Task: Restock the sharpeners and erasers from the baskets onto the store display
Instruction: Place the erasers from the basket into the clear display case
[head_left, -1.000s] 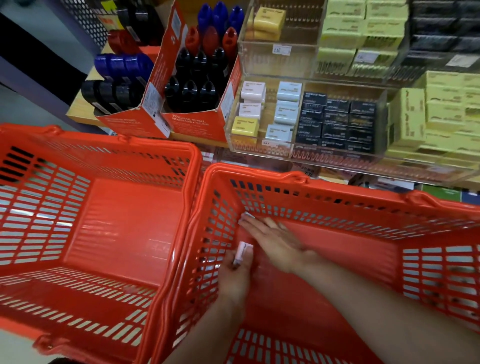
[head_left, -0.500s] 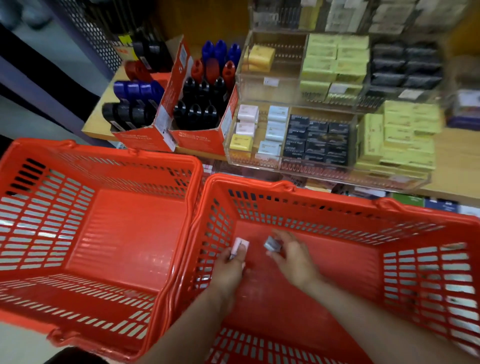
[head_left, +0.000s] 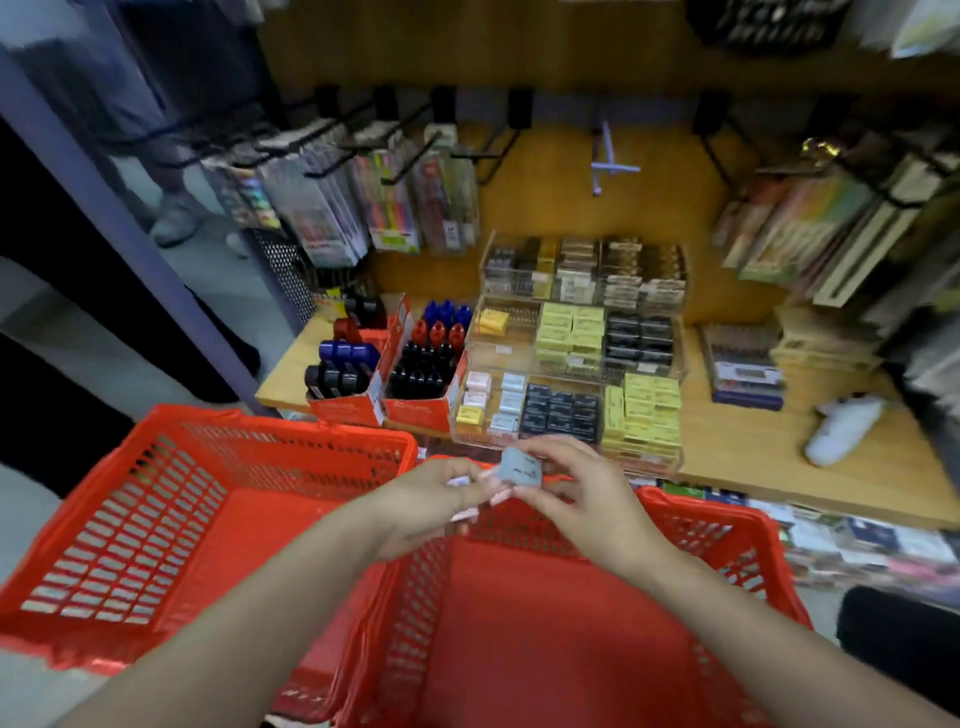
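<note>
Two red baskets stand below the shelf, the left basket (head_left: 156, 519) and the right basket (head_left: 727, 525), and both show bare floors. Above the right basket's far rim, my right hand (head_left: 587, 499) pinches a grey-blue eraser (head_left: 521, 469). My left hand (head_left: 426, 501) is beside it with its fingertips touching that eraser; a small white eraser (head_left: 458, 481) peeks from its curled fingers. Just beyond, a clear tiered display case (head_left: 483, 358) holds rows of white, black and yellow erasers. Red cardboard boxes (head_left: 421, 413) of black, blue and red sharpeners stand to its left.
Pen packs (head_left: 384, 208) hang on hooks over the wooden shelf (head_left: 737, 452). A white object (head_left: 841, 428) and stacked boxes (head_left: 743, 376) lie on the shelf to the right. Someone's shoes (head_left: 174, 221) stand in the aisle at the far left.
Both hands rose from the floor of the right basket to its far rim and came together. The right hand picked up the grey-blue eraser. The view tilted up toward the shelf.
</note>
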